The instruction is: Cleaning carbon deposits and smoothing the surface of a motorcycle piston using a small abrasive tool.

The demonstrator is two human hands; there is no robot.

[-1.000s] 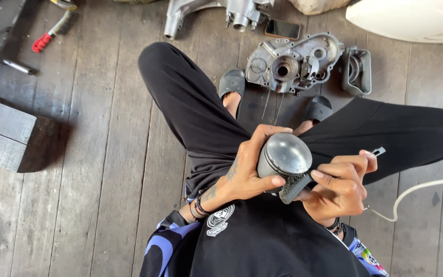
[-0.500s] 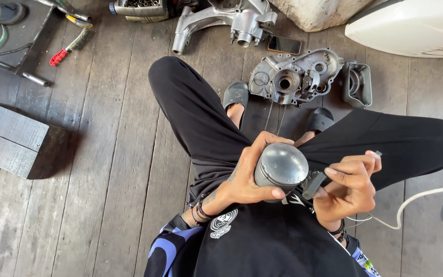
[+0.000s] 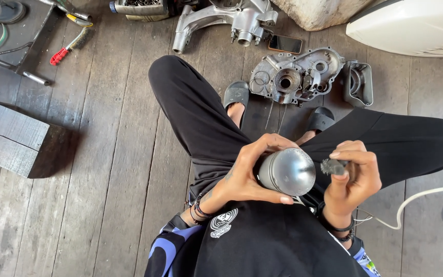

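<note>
Hands meet over the lap of a person seated cross-legged on a plank floor (image 3: 103, 169). The left hand (image 3: 247, 172) is curled most of the way closed around the side of a dull grey metal piston (image 3: 287, 172), fingers over the top and thumb beneath, so that its domed crown is turned toward the other hand; this grip appears chosen to keep the round part from rolling while its face is worked. The right hand (image 3: 352, 177) is closed around the handle of a small wire brush (image 3: 331, 166), bristles just beside the piston's crown and pointed at it; whether they touch cannot be told. The piston sits between both hands, above the black trousers, close to the body. Beyond the feet, in dark sandals (image 3: 237, 94), lies an open grey engine case (image 3: 296, 76), inner side up, with a smaller dark cover (image 3: 359, 83) just beside it, both within reach. Farther off rest a second cast housing (image 3: 226, 18), a dark phone (image 3: 285, 44) lying flat, and a red-handled tool (image 3: 70, 47). A grey block (image 3: 14, 141) stands to the left. A white moulded panel (image 3: 411, 25) fills the upper right corner, and a white cable (image 3: 426, 197) runs past the right knee. No packages or signs are visible; a round white emblem (image 3: 224, 222) marks the black shirt.
</note>
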